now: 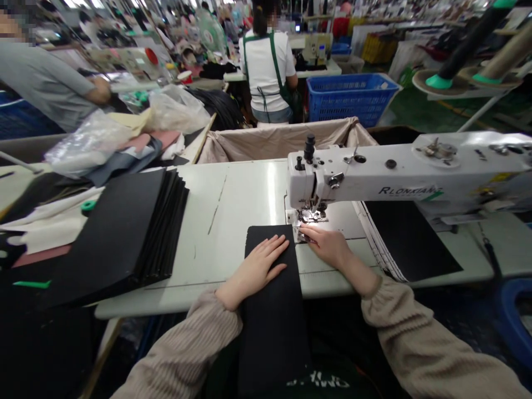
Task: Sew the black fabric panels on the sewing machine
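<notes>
My left hand [266, 263] lies flat with fingers stretched on a long black panel [274, 327]. The panel runs from the machine bed down over the table's front edge towards my lap. My right hand [328, 244] is beside the needle area of a white sewing machine [366, 174]. Its fingers are close together, fingertips at the metal presser foot [311, 215], just right of the panel's far corner. Whatever lies under those fingertips is hidden. The panel's right edge runs beside the needle plate.
A thick stack of black panels [120, 221] stands on the left of the table [224, 221]. More black panels with pale edges [409, 238] lie under the machine arm. Behind are a cloth-lined bin [266, 145], a blue basket [349, 97] and co-workers. Thread cones [461, 50] stand at upper right.
</notes>
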`<state>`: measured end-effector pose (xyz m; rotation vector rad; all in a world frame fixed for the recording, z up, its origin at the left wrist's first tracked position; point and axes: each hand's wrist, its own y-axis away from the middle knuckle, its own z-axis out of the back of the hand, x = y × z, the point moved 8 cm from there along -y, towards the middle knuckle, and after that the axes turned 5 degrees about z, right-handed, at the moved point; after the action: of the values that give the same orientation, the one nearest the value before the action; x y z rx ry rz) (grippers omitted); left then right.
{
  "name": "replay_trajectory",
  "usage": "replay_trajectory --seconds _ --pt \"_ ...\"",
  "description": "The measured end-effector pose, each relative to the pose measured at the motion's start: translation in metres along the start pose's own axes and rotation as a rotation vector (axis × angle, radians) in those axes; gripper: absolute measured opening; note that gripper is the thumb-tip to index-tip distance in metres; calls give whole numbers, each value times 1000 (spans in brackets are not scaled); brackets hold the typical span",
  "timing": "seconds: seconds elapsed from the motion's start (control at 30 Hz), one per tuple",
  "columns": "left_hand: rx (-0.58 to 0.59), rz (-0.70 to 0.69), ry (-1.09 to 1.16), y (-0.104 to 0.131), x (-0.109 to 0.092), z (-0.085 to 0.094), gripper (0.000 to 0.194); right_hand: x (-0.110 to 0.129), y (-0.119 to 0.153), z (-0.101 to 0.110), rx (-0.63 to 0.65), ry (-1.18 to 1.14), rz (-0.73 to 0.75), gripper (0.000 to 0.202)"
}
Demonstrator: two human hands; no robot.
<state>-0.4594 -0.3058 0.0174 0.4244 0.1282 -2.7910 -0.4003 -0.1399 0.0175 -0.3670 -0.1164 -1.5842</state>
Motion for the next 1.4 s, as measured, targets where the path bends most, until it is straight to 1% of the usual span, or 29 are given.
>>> replay_trajectory --seconds 0.07,0.17,0.23,0.33,0.47,0.63,1.03,1.4 --pt "5 -20 -5 -15 -1 2 60 -5 5 0 -16 7 -26 45" --pt "-10 -20 -18 -34 0 6 58 -6 6 1 -43 39 -58 42" --pt "-32 -21 -15 -43 -1 6 57 -5 5 1 -44 77 -73 41" --pt "-55 -41 10 -50 -5 5 57 -3 3 1 -28 127 -82 44" --pt "-47 -48 42 -53 -8 2 57 -3 2 0 14 165 -84 48" --pt "-48 -31 55 -52 -6 5 57 -3 1 -1 55 184 -85 49" --pt "-39 -30 67 -54 -4 5 59 -4 1 -3 54 173 -69 49" --pt "-53 -29 70 -53 -3 5 58 -4 2 -1 36 156 -62 49"
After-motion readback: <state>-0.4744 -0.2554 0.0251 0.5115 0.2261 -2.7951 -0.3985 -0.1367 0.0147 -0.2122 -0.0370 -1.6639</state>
